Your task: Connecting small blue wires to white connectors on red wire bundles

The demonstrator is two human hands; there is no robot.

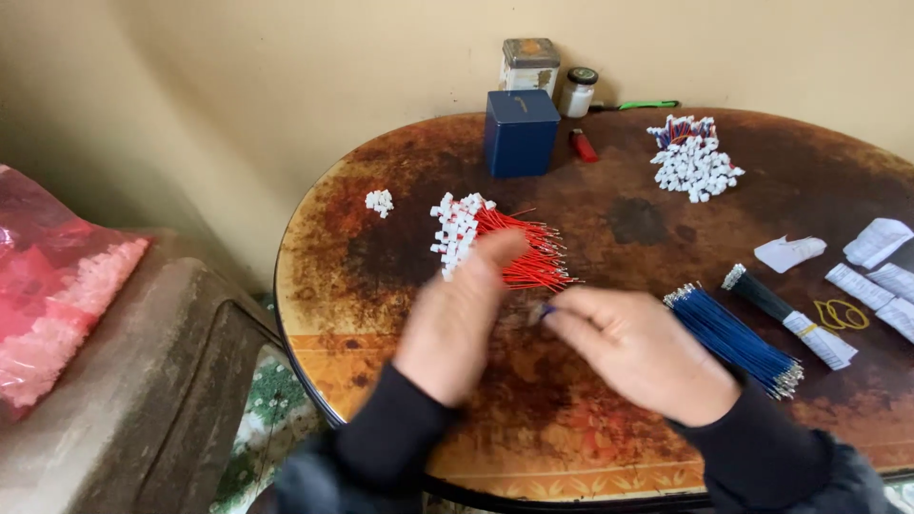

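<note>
Two hands (552,333) meet by 1 red wire bundle (519,252), 1 blue bundle (738,343).

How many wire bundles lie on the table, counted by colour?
Red wire bundle, with white connectors, at the left hand: 1
Blue wire bundle, beside the right hand: 1
Black wire bundle, white band: 1
Mixed-colour heap with white connectors: 1
Total: 4
</note>
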